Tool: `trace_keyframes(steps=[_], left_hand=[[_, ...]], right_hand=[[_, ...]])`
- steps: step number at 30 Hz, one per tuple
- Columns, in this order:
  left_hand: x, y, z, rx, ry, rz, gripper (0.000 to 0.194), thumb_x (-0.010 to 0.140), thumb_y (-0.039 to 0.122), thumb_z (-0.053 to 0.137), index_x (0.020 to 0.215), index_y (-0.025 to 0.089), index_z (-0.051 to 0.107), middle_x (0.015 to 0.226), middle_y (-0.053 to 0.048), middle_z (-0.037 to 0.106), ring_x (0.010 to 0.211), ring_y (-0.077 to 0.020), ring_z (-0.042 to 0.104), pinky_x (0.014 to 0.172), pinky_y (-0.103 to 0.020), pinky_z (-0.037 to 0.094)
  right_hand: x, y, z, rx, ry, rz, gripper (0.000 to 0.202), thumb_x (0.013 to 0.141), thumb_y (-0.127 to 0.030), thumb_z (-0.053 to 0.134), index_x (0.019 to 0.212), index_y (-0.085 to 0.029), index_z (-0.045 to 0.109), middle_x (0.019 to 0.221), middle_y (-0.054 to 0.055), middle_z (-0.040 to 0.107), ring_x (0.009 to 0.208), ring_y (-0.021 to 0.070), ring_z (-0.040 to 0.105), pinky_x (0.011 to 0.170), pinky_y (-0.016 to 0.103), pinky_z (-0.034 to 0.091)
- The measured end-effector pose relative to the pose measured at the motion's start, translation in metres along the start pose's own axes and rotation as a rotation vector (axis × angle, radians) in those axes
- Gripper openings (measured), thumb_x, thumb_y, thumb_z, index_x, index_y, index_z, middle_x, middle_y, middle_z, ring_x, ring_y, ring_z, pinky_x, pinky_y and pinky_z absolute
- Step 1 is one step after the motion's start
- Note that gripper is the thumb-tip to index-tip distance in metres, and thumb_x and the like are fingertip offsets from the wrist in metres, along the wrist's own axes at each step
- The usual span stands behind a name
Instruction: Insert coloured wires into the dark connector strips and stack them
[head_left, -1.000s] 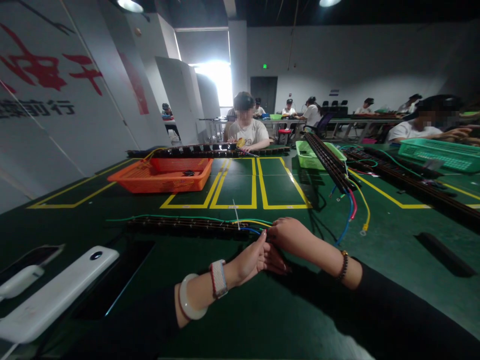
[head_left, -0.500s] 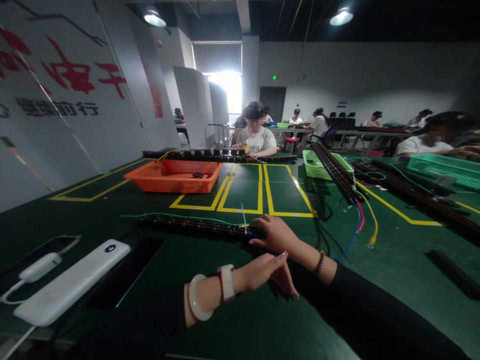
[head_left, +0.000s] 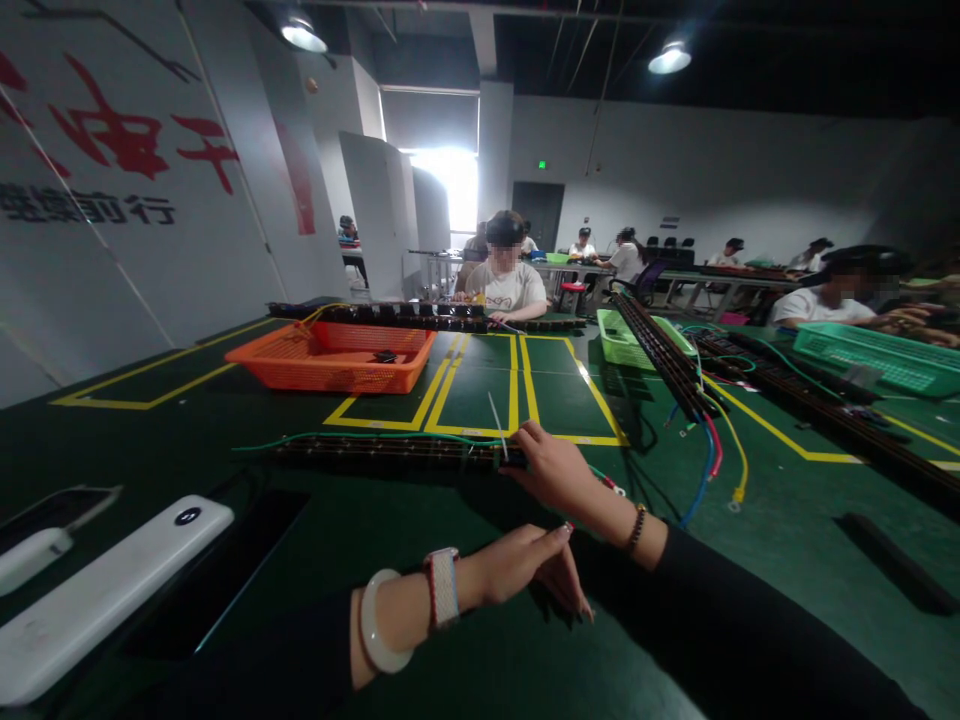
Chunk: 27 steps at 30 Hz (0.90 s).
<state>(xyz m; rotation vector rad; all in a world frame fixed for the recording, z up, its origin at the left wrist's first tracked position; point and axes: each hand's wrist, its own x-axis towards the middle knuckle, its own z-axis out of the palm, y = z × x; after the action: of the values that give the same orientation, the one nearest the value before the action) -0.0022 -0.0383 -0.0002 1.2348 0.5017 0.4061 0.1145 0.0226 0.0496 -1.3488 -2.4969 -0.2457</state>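
Observation:
A long dark wire harness (head_left: 390,452) lies crosswise on the green table, with a green wire (head_left: 360,434) running along its far side. My right hand (head_left: 553,472) is closed around the harness's right end, where a thin white cable tie (head_left: 497,420) sticks up. Beyond that grip, a ringed wire end (head_left: 613,487) pokes out on the right. Nearer to me, my left hand (head_left: 521,568) hangs over the table with its fingers stretched out, holding nothing. It is apart from the harness, and its palm is turned away from view.
An orange basket (head_left: 337,362) stands behind the harness. At right, another dark harness (head_left: 660,345) rests across a light green basket (head_left: 611,345), its coloured leads hanging forward. A white power strip-like block (head_left: 112,590) and a black phone (head_left: 225,570) lie at left. A co-worker (head_left: 510,285) sits opposite.
My right hand has closed on the harness's right end, and the wire end now shows to its right. The left hand has hardly moved. The view has shifted slightly.

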Motion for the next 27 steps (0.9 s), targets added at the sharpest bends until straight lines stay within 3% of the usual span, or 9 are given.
trace_keyframes(steps=[7, 13, 17, 21, 27], left_hand=[[-0.007, 0.008, 0.003, 0.003, -0.008, 0.016, 0.066, 0.086, 0.063, 0.030, 0.071, 0.009, 0.063, 0.078, -0.016, 0.070, 0.076, -0.0211, 0.067, 0.087, -0.042, 0.047], [-0.011, 0.011, 0.000, -0.005, -0.027, 0.013, 0.061, 0.090, 0.057, 0.027, 0.073, 0.009, 0.062, 0.079, -0.015, 0.070, 0.082, -0.0207, 0.067, 0.089, -0.042, 0.046], [-0.013, 0.017, 0.003, 0.017, -0.017, 0.000, 0.062, 0.090, 0.058, 0.026, 0.074, 0.009, 0.060, 0.082, -0.016, 0.070, 0.082, -0.0203, 0.067, 0.088, -0.041, 0.047], [-0.014, 0.023, 0.005, 0.029, -0.018, -0.005, 0.061, 0.090, 0.059, 0.028, 0.075, 0.010, 0.060, 0.085, -0.016, 0.070, 0.082, -0.0199, 0.067, 0.089, -0.042, 0.046], [-0.012, 0.021, 0.003, 0.016, -0.028, -0.017, 0.060, 0.087, 0.061, 0.032, 0.071, 0.011, 0.060, 0.082, -0.014, 0.071, 0.082, -0.0199, 0.067, 0.091, -0.042, 0.045]], right_hand=[[-0.037, 0.054, -0.063, -0.415, 0.320, -0.117, 0.033, 0.092, -0.033, 0.047, 0.119, -0.015, 0.055, 0.106, 0.012, 0.060, 0.082, 0.0208, 0.060, 0.063, 0.029, 0.041], [-0.082, 0.108, -0.125, -0.754, 0.322, -0.017, 0.038, 0.092, -0.040, 0.041, 0.114, -0.015, 0.059, 0.094, 0.011, 0.059, 0.064, 0.0198, 0.056, 0.050, 0.030, 0.033], [-0.099, 0.145, -0.159, -0.932, 0.284, 0.119, 0.043, 0.093, -0.042, 0.034, 0.114, -0.013, 0.058, 0.093, 0.013, 0.057, 0.065, 0.0218, 0.055, 0.047, 0.030, 0.026], [-0.092, 0.172, -0.176, -1.082, 0.200, 0.232, 0.045, 0.093, -0.042, 0.034, 0.113, -0.009, 0.055, 0.098, 0.015, 0.056, 0.070, 0.0226, 0.054, 0.048, 0.030, 0.020], [-0.050, 0.201, -0.182, -1.094, 0.174, 0.399, 0.037, 0.094, -0.035, 0.038, 0.106, -0.005, 0.055, 0.101, 0.018, 0.057, 0.071, 0.0202, 0.052, 0.052, 0.030, 0.016]])
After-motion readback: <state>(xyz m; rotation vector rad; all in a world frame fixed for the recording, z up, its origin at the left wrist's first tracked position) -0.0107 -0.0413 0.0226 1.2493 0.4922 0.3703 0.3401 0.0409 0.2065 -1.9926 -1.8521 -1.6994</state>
